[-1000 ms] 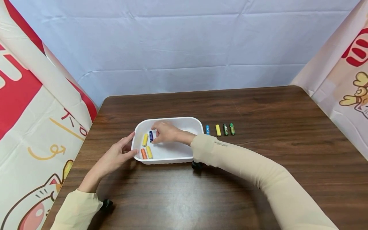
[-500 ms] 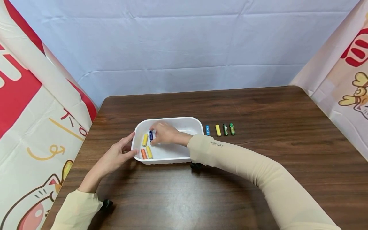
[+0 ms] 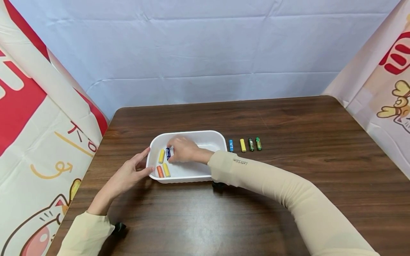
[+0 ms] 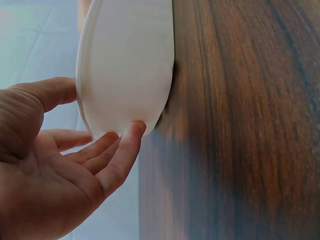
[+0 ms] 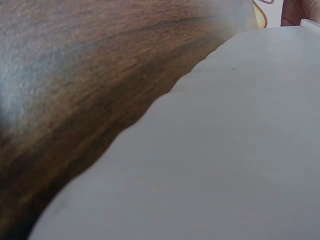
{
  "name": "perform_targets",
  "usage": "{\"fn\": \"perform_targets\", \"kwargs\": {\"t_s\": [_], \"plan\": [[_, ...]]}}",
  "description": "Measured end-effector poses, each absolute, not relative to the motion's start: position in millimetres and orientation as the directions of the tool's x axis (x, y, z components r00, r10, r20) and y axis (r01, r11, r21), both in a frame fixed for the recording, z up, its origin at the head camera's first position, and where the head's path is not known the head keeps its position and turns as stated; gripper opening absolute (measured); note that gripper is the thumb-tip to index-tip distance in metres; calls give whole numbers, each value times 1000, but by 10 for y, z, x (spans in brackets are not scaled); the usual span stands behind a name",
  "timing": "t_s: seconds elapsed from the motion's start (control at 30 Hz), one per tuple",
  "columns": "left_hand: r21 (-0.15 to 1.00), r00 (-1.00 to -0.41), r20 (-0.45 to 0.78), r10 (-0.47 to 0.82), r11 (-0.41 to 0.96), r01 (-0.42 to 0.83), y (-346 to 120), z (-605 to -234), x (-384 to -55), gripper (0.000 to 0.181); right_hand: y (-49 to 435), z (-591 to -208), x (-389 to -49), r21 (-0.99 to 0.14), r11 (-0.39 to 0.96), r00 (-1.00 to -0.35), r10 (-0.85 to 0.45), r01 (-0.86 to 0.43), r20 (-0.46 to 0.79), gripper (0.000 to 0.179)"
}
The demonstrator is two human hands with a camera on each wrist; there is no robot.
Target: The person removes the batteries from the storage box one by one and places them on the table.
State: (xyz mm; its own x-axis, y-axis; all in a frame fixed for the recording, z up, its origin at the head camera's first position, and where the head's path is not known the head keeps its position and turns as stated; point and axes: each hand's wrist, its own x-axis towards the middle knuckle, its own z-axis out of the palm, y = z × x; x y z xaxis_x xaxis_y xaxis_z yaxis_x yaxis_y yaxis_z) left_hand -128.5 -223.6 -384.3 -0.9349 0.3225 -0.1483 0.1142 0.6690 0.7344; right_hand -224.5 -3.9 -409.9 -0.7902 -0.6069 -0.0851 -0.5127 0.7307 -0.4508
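Inside a white plastic tray [image 3: 189,174], my right hand [image 3: 185,149] pinches a dark blue battery [image 3: 168,153] lengthwise between thumb and fingers. Just left of it lies a yellow battery [image 3: 161,156]. Nearer the front wall, an orange battery [image 3: 160,171] and another yellow battery [image 3: 166,170] lie side by side. My left hand [image 3: 128,176] holds the tray's left end, its fingertips and thumb on the rim and outer wall. In the left wrist view, slightly bent fingers [image 4: 120,160] touch the end wall. The tray's side hides my right hand in the right wrist view.
Right of the tray, a light blue battery [image 3: 231,145], a yellow one [image 3: 243,145], a dark green one [image 3: 251,144] and a green one [image 3: 258,143] form a row on the brown wooden table [image 3: 205,213]. White cloth [image 3: 208,53] hangs behind the table.
My right hand has closed in on the dark blue battery, which has shifted very slightly left and towards me. My left hand and the tray have stayed in place.
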Motion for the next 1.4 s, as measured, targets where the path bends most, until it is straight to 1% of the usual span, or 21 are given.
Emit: {"fn": "perform_targets", "kwargs": {"t_s": [0.1, 0.2, 0.33, 0.47, 0.67, 0.87, 1.0, 1.17, 1.27, 1.4], "plan": [[734, -934, -150, 323, 670, 114, -2235, -3844, -1283, 76, -36, -4089, -2234, -446, 731, -784, -614, -517, -97, 49], [732, -934, -153, 322, 672, 112, -2233, -3848, -1283, 76, -28, -4072, -2231, -452, 731, -781, -615, -512, -110, 38], [729, -935, -151, 322, 674, 115, -2228, -3851, -1284, 76, -9, -4043, -2244, -484, 723, -779, -614, -492, -125, 24], [728, -934, -147, 325, 675, 120, -2225, -3848, -1288, 76, 32, -3994, -2259, -540, 692, -772, -625, -479, -115, 19], [731, -933, -160, 321, 674, 107, -2219, -3842, -1292, 78, 174, -3829, -2222, -631, 626, -765, -640, -458, -80, 21], [728, -934, -139, 328, 673, 129, -2216, -3851, -1292, 77, 460, -3587, -2156, -680, 574, -785, -619, -457, 5, 31], [718, -934, -115, 338, 678, 157, -2220, -3855, -1285, 76, 763, -3417, -2109, -731, 522, -803, -593, -440, 60, 34], [717, -938, -128, 323, 683, 137, -2224, -3841, -1274, 77, 1222, -3266, -2063, -768, 476, -823, -556, -429, 115, 37], [717, -938, -134, 319, 684, 130, -2219, -3830, -1273, 77, 1511, -3218, -2036, -766, 484, -840, -526, -424, 133, 40], [717, -938, -133, 320, 684, 131, -2214, -3822, -1271, 77, 1896, -3208, -2002, -763, 512, -870, -475, -395, 132, 39]]}}
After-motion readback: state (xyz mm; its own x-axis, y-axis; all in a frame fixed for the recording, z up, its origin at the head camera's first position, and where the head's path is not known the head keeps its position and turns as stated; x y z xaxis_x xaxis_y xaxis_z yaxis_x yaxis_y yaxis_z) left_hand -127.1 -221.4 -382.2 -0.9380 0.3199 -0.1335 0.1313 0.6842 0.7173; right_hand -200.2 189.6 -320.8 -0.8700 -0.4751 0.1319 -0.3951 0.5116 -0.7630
